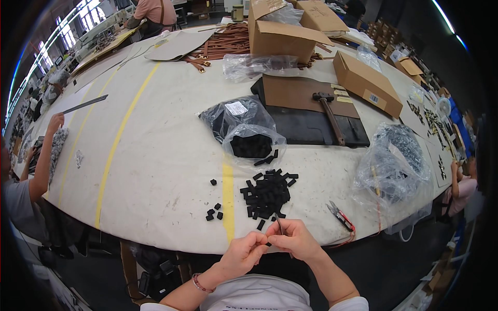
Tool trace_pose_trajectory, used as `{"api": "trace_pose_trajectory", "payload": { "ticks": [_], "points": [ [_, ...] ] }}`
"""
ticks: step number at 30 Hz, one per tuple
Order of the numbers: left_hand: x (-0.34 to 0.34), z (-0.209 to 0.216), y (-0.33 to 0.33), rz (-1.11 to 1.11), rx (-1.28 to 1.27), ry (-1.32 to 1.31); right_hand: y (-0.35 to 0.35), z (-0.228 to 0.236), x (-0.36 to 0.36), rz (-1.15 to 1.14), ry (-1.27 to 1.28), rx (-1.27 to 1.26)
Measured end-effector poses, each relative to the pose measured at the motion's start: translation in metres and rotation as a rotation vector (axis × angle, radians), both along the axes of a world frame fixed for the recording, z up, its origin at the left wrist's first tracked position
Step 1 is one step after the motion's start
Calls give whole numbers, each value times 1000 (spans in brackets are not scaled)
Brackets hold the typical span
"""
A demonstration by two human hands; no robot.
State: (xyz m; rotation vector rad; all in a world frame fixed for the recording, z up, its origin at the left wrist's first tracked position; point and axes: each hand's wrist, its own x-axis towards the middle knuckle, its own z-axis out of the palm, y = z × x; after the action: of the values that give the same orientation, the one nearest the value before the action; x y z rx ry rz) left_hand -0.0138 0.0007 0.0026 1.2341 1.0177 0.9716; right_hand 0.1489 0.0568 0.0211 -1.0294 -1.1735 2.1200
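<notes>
White worktable (155,155): left hand (244,254), right hand (293,238) pinch small black piece (268,244); black pile (267,193), snips (340,215) near.

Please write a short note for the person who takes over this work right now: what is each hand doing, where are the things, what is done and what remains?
Left hand: pinches a small black piece at the table edge.
Right hand: holds a thin metal tool against that piece.
Things: pile of black pieces just ahead; five loose pieces lie apart to its left; open bag of more pieces behind; thread snips at right.
Done: cannot tell; perhaps the pieces set apart.
Left: most likely the pile and the bag.
</notes>
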Motion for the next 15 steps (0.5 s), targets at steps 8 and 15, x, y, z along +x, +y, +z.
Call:
{"api": "trace_pose_trajectory", "payload": {
  "ticks": [8, 15],
  "points": [
    [0, 6, 3, 26, 345, 207, -2, -9, 5, 163, 116, -40],
    [10, 4, 5, 283, 848, 676, -15, 5, -20, -114, -370, 777]
  ]
}}
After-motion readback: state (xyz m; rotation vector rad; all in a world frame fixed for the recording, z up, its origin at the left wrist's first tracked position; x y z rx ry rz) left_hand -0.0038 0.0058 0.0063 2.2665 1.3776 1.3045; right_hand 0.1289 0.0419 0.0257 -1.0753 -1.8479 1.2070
